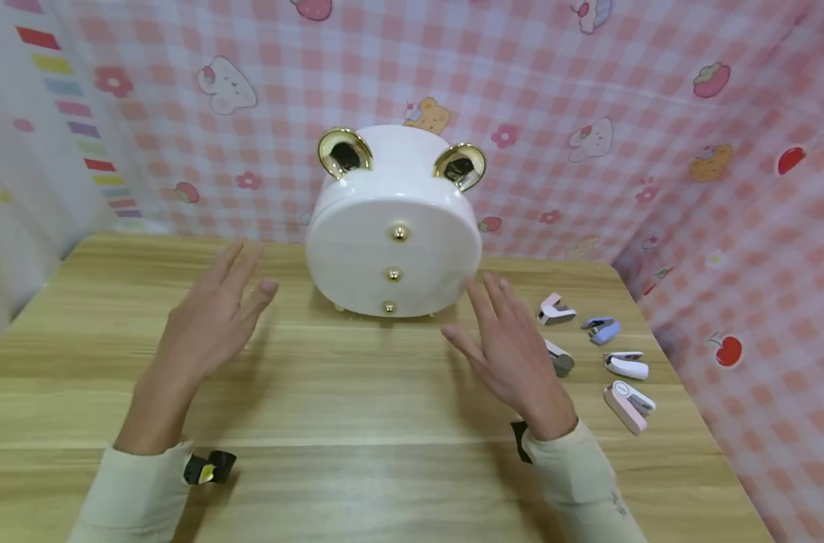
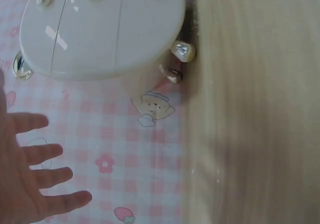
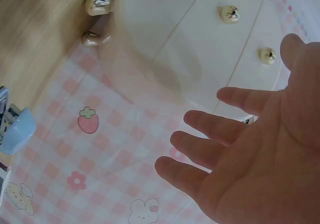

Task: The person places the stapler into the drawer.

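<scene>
A white oval box (image 1: 357,264) with gold-rimmed ears and several round gold knobs stands on short gold feet at the back of the table. In the wrist views, seams across its front part it into drawers, all closed. My left hand (image 1: 211,317) hovers to the left of the box, fingers stretched out, touching nothing. On the other side my right hand (image 1: 510,347) is held near the box's lower right edge, fingers spread and holding nothing. Beside the right hand lies a grey and white stapler (image 1: 561,360), partly hidden by it.
More small staplers lie at the right: a pink and white one (image 1: 555,310), a blue one (image 1: 603,329), a white one (image 1: 626,365) and a pale pink one (image 1: 627,407). Pink checked cloth (image 1: 269,136) hangs behind the wooden table (image 1: 357,422) and along its right side.
</scene>
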`<control>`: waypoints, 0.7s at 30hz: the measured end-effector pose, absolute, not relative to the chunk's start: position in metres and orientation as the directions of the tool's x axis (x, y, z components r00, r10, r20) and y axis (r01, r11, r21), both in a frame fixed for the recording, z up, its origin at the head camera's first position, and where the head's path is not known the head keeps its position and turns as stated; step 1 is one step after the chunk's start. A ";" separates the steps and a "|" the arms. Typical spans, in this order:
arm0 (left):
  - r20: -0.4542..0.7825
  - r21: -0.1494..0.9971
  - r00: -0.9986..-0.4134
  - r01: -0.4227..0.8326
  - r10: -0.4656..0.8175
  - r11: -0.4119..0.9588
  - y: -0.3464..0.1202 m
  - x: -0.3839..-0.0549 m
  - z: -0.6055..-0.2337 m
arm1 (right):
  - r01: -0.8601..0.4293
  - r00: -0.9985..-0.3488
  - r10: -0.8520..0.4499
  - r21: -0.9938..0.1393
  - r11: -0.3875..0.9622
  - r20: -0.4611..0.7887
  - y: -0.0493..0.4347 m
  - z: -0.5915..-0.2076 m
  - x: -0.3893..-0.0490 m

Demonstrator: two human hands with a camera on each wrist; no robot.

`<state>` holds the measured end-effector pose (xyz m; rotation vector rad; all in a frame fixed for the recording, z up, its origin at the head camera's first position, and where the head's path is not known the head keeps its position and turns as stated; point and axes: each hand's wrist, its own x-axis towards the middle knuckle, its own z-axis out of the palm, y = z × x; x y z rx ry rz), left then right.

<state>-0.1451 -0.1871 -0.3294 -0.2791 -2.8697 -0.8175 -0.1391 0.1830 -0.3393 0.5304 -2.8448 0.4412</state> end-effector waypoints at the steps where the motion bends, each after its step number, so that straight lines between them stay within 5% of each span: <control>1: 0.206 0.543 -0.972 0.208 0.111 0.814 -0.189 -0.146 -0.327 | -0.396 -0.902 -0.322 -0.254 0.883 0.287 0.181 -0.339 -0.140; 11: 0.372 0.730 -0.928 0.280 -0.018 0.623 -0.180 -0.156 -0.315 | -0.472 -0.816 -0.315 -0.244 0.847 0.484 0.168 -0.335 -0.142; 21: 0.359 0.776 -0.933 0.278 -0.034 0.567 -0.167 -0.178 -0.309 | -0.480 -0.762 -0.287 -0.208 0.852 0.581 0.160 -0.332 -0.146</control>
